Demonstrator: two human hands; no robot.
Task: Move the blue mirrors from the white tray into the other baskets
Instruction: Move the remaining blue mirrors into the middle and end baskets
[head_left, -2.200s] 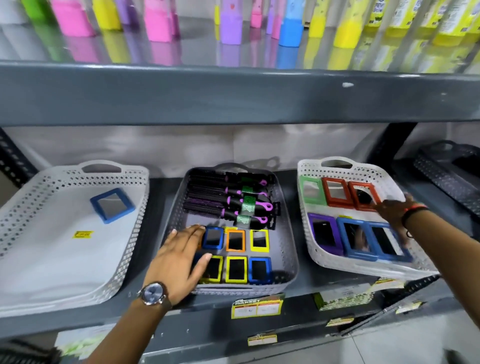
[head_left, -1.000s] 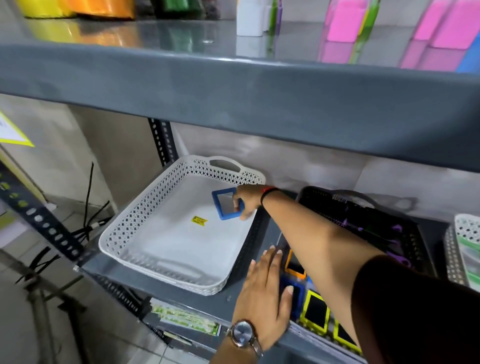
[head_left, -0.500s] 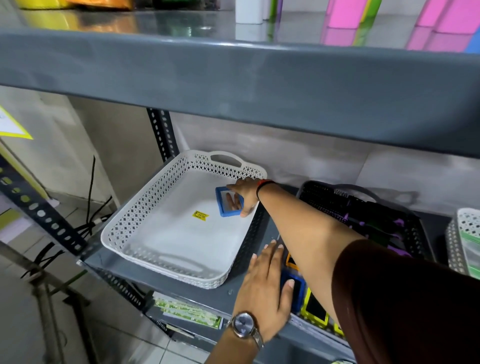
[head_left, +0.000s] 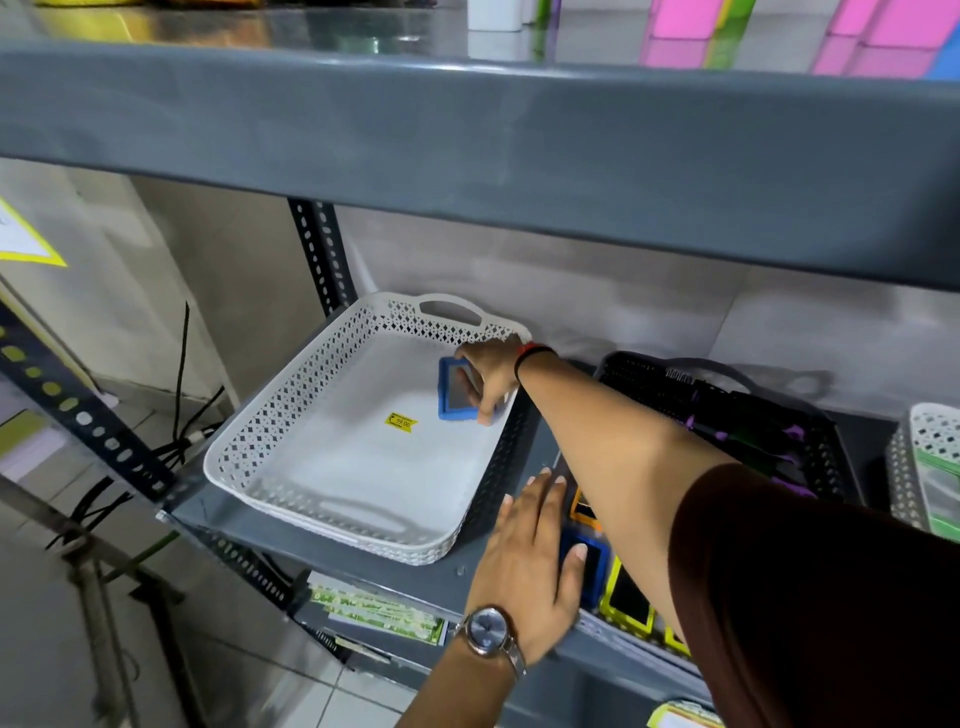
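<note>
One blue mirror gripped over the white tray

One blue mirror (head_left: 455, 391) is the only mirror in the white tray (head_left: 291, 415), which sits at the left end of the grey shelf (head_left: 447, 574). The right hand (head_left: 489, 375) reaches across from the right, its fingers (head_left: 485, 410) closed around the mirror's right edge, thumb at the top corner. The mirror stands tilted, near the tray's far right corner and just right of a yellow price sticker (head_left: 400, 421) on the tray floor. Whether the mirror's lower edge touches the tray floor cannot be told.

The left hand (head_left: 537, 564) lies flat and spread, palm down, on the near left corner of the dark basket (head_left: 826, 457), holding nothing; its fingertips cover part of another blue-framed mirror (head_left: 592, 558) there. Beside that one lie an orange-framed mirror (head_left: 582, 509) and yellow-framed mirrors (head_left: 626, 597). Black hairbrushes (head_left: 727, 410) with purple handles fill the far part of the dark basket. A second white basket (head_left: 906, 467) shows at the right edge. A wristwatch (head_left: 487, 631) is on the left wrist.
</note>
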